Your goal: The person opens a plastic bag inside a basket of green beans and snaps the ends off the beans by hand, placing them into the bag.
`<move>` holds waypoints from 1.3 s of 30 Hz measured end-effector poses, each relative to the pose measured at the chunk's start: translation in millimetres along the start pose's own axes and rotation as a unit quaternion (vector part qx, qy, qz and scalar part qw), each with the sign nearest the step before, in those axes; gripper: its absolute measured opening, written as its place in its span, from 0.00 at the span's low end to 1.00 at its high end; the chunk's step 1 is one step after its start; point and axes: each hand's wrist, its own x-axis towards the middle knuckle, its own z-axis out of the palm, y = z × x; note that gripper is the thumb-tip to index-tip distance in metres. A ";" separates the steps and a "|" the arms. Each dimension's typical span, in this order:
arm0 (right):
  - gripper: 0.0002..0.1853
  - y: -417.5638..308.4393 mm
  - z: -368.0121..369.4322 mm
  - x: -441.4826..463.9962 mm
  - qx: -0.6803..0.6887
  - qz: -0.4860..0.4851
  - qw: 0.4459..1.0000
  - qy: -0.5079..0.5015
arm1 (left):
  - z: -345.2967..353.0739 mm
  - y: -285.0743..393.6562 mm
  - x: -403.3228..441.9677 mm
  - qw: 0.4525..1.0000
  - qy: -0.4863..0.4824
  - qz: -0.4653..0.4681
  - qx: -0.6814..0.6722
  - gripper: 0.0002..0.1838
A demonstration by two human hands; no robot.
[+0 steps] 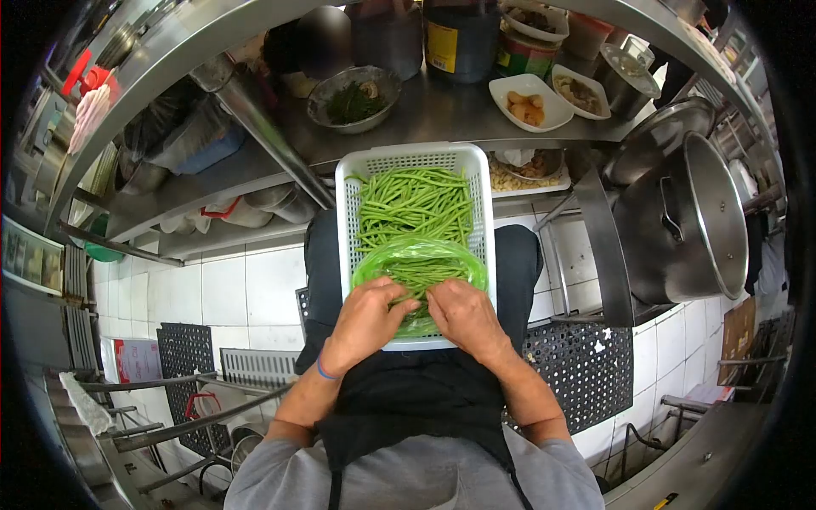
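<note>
A white plastic basket [347, 223] rests on my lap, with long green beans [414, 200] loose in its far part. In its near part lies an open green plastic bag [469, 257] with more green beans inside. My left hand [374, 316] is at the bag's near left side, thumb and fingers pinched together. Close beside it, my right hand [461, 313] is closed at the near right side of the bag. Both hands are over beans at the bag's mouth; what lies between the fingertips is too small to make out.
Ahead is a metal shelf [425, 115] with a bowl of greens [355, 100] and a white dish [531, 102]. A large steel pot [680, 221] stands at the right. Black perforated mats [586, 370] lie on the white tiled floor.
</note>
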 end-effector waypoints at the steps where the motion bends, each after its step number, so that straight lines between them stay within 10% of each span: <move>1: 0.02 -0.6 2.1 -0.5 -0.012 0.003 1.000 0.017 | 1.0 1.0 -1.7 1.000 -0.006 0.001 -0.029 0.11; 5: 0.06 3.9 2.4 1.8 0.234 0.130 0.956 0.117 | 9.4 -2.7 -4.0 0.957 -0.030 -0.116 -0.263 0.10; 7: 0.08 8.3 -3.9 -6.9 0.558 0.295 0.772 0.078 | 10.5 -3.3 -3.4 0.898 -0.014 -0.179 -0.401 0.09; 10: 0.10 5.8 0.6 -9.2 0.680 0.305 0.664 0.062 | 6.2 1.5 2.4 0.834 0.036 -0.193 -0.515 0.08; 15: 0.13 -8.3 11.3 -18.5 0.544 0.319 0.771 -0.087 | 10.2 2.0 6.4 0.824 0.075 -0.165 -0.537 0.07; 25: 0.13 -20.0 10.6 -16.4 0.356 0.225 0.904 -0.076 | 5.3 7.7 -4.4 0.914 0.083 -0.085 -0.388 0.07; 28: 0.14 -6.1 21.1 -25.8 0.421 0.306 0.852 -0.056 | -6.3 27.8 -21.4 0.943 -0.008 -0.057 -0.327 0.06; 31: 0.14 7.0 16.0 -22.1 0.649 0.363 0.666 -0.062 | -9.7 34.6 -22.2 0.905 -0.002 -0.078 -0.418 0.05; 34: 0.12 -13.3 0.6 -11.6 0.717 0.335 0.611 0.011 | -9.3 -12.4 -1.3 0.686 -0.002 -0.154 -0.711 0.05; 39: 0.10 0.6 4.4 -18.8 0.665 0.328 0.670 0.026 | -2.1 -17.0 9.0 0.736 -0.002 -0.223 -0.639 0.04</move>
